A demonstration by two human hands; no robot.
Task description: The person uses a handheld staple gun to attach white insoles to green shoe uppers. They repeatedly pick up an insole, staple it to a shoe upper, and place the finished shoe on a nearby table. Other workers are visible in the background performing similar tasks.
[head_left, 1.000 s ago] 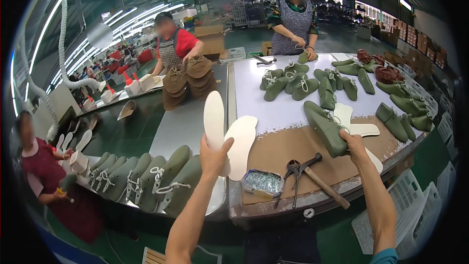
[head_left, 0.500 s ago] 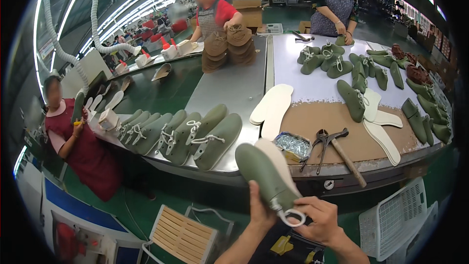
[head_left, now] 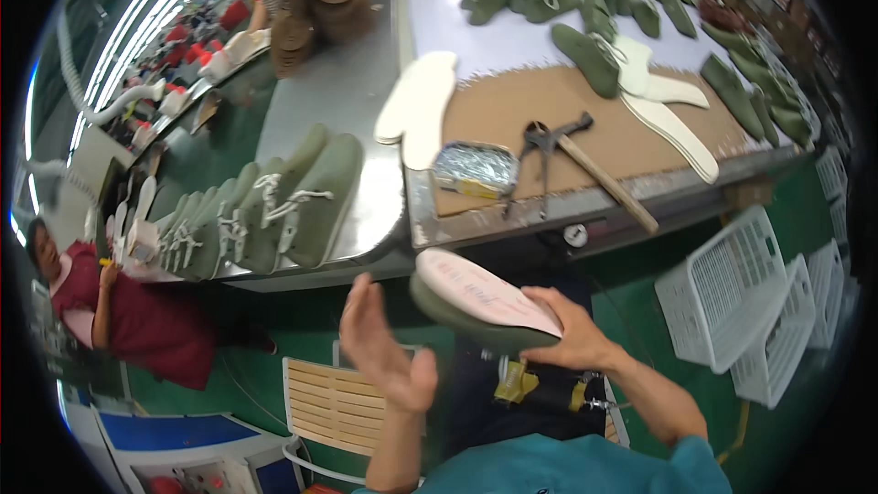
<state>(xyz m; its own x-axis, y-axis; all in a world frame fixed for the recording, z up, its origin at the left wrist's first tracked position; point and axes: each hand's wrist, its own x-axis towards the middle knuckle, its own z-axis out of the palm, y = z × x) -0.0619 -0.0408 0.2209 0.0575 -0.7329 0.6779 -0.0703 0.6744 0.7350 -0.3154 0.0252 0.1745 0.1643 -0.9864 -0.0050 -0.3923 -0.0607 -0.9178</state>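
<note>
My right hand [head_left: 576, 334] grips a green shoe last [head_left: 471, 329] at one end, holding it sole up in front of the table. A pale insole [head_left: 485, 288] with reddish marks lies along the upturned sole. To the left of the last, my left hand [head_left: 389, 352] is raised, fingers stretched and holding nothing. On the table edge beyond are pincers [head_left: 541, 151], a wooden-handled hammer [head_left: 608, 183] and a foil-like tray of small silvery bits [head_left: 476, 167]. Cream insoles [head_left: 425, 105] lie beside them.
A row of green lasts with white cords [head_left: 320, 197] stands on the metal table at left. More lasts [head_left: 585, 59] and insoles [head_left: 672, 133] lie at right. White plastic crates [head_left: 722, 288] and a slatted wooden chair [head_left: 334, 402] stand below. A co-worker in a maroon apron [head_left: 151, 320] stands at left.
The view has tilted down. The last has been turned from cord side to sole side up. My left hand has let go of it and moved left; the right hand now holds it alone.
</note>
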